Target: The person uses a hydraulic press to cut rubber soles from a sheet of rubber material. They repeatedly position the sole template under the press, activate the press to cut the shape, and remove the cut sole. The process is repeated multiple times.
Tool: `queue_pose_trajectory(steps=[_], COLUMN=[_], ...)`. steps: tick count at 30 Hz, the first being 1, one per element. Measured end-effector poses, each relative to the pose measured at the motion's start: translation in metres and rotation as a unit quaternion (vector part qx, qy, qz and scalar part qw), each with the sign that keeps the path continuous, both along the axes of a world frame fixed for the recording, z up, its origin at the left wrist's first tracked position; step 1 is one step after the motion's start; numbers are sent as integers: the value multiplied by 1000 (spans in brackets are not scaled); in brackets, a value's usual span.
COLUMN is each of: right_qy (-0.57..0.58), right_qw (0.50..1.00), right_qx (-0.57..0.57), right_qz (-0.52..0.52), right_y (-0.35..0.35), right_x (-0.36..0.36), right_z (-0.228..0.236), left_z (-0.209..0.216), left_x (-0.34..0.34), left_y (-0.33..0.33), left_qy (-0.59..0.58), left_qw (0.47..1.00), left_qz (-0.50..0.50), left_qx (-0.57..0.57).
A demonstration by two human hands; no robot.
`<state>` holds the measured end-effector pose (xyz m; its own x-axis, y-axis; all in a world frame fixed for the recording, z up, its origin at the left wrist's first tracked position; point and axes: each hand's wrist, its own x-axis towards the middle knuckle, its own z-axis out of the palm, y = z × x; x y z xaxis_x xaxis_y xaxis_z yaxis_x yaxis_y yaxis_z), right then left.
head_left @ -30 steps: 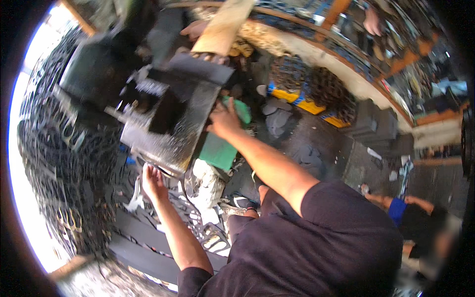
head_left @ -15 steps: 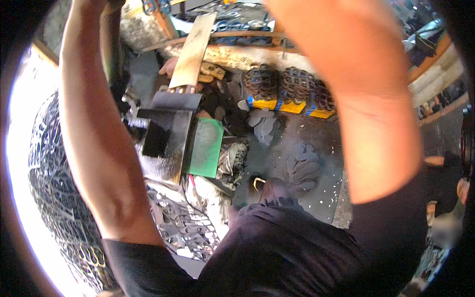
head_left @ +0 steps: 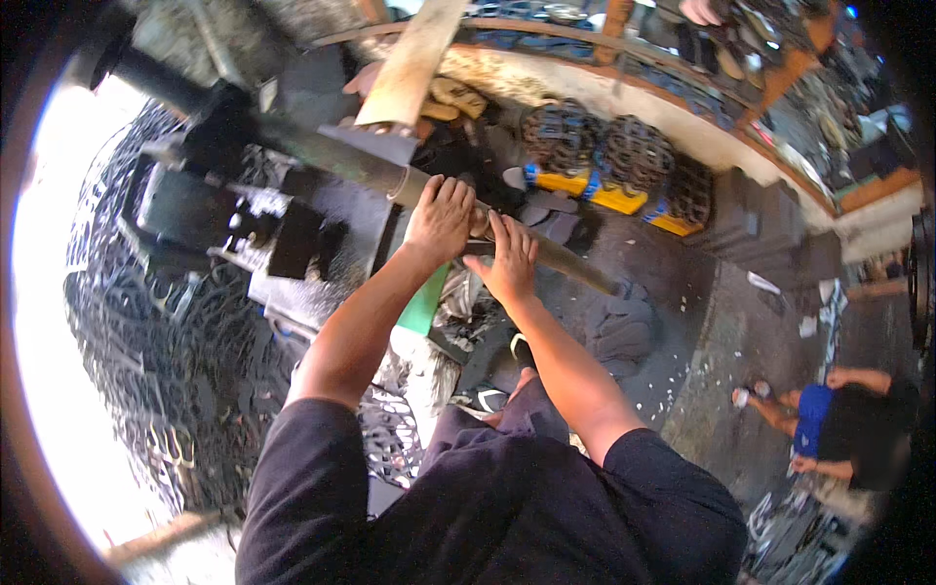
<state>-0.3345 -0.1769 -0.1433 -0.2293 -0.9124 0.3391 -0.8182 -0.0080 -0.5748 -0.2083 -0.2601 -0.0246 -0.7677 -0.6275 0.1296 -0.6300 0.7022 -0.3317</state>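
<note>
A long metal pipe (head_left: 341, 161) slants across in front of me from the dark machine (head_left: 185, 214) at upper left down to the right. My left hand (head_left: 441, 219) is closed over the pipe's middle, knuckles up. Just to its right, my right hand (head_left: 509, 261) lies over the same pipe, its fingers bent on top and its thumb below. Beyond the hands the pipe's free end (head_left: 590, 275) sticks out over the floor. Under the left forearm shows part of a green sheet (head_left: 421, 307). A metal plate (head_left: 361, 219) on the machine lies beside it.
Grey flat pieces (head_left: 624, 327) are heaped on the floor at right. Bundles of dark cut-out webbing (head_left: 561, 136) rest on yellow boxes (head_left: 619, 198) near a low wall. Black strip scrap (head_left: 156, 341) is piled at left. Another person (head_left: 858, 419) is at far right.
Both arms, raised high before, have come down, and the hands now rest on the pipe. The pipe has come into view across the middle. The view has shifted.
</note>
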Motion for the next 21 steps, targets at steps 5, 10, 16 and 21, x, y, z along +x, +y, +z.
queue_pose_trajectory(steps=[5,10,16,21], right_qy=[145,321,368,356], right_qw=[980,895,881,873], right_qx=[-130,-298,-297,-312], right_qz=[-49,-84,0,119], right_y=[32,7,-68,-116], right_x=[-106,-124,-83,-19], right_z=[189,375,460,489], left_z=[-7,-129,-117,-69], left_x=[22,132,182,169], left_y=[133,201,176,221], left_qy=[406,293,312,362], left_qw=[908,860,868,647], left_qz=[3,418,384,627], left_qx=[102,5,33,238])
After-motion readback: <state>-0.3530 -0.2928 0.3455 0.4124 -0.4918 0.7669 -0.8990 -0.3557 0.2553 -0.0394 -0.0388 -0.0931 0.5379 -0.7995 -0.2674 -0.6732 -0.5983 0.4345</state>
